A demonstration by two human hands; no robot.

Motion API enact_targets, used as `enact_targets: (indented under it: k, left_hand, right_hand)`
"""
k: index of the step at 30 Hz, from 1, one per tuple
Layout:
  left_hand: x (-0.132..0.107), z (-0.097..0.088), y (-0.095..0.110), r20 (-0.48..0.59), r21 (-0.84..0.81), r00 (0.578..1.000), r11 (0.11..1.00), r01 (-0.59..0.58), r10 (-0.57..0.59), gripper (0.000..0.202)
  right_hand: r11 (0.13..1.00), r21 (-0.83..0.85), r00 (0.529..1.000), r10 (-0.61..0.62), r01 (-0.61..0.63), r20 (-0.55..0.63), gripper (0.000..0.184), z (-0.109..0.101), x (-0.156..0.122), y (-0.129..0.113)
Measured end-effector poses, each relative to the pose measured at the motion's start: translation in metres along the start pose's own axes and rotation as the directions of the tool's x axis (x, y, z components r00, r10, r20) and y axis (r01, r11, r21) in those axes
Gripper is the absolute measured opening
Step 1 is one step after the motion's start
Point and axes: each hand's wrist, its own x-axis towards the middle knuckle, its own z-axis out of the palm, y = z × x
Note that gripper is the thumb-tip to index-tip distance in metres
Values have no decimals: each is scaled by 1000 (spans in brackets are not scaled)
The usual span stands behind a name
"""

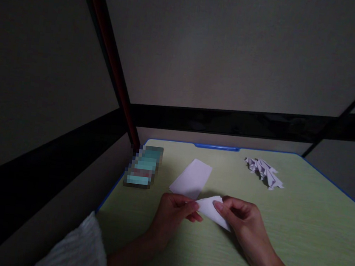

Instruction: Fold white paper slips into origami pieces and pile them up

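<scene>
Both of my hands hold a small folded white paper [212, 209] just above the light green table [297, 232]. My left hand [173, 213] pinches its left end between thumb and fingers. My right hand [241, 219] grips its right side, thumb on top. Just beyond the hands a flat white rectangular sheet [191, 178] lies on the table.
A pile of folded white paper figures [264, 172] sits at the back right of the table. A blurred teal box [144, 166] stands at the back left corner. The table has a blue rim [216, 147] and abuts dark-framed wall panels. A white cloth [77, 249] lies at lower left.
</scene>
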Motion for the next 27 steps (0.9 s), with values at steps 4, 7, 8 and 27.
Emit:
enact_targets:
  k: [4, 7, 8, 27]
  left_hand:
    - [0, 0, -1, 1, 10, 1000, 1000, -10, 10, 18]
    - [0, -1, -2, 9, 31, 1000, 999, -25, 24, 19]
    - [0, -1, -2, 13, 39, 1000, 999, -29, 29, 20]
    - [0, -2, -4, 7, 70, 1000, 997, -29, 29, 31]
  right_hand:
    - [1000, 9, 1000, -4, 4, -3, 34, 0, 0, -1]
    - [1000, 20, 1000, 0, 1, -19, 34, 0, 0, -3]
    - [1000, 24, 1000, 3, -2, -24, 34, 1, -1, -4]
    - [999, 13, 997, 30, -29, -68, 34, 3, -1, -5]
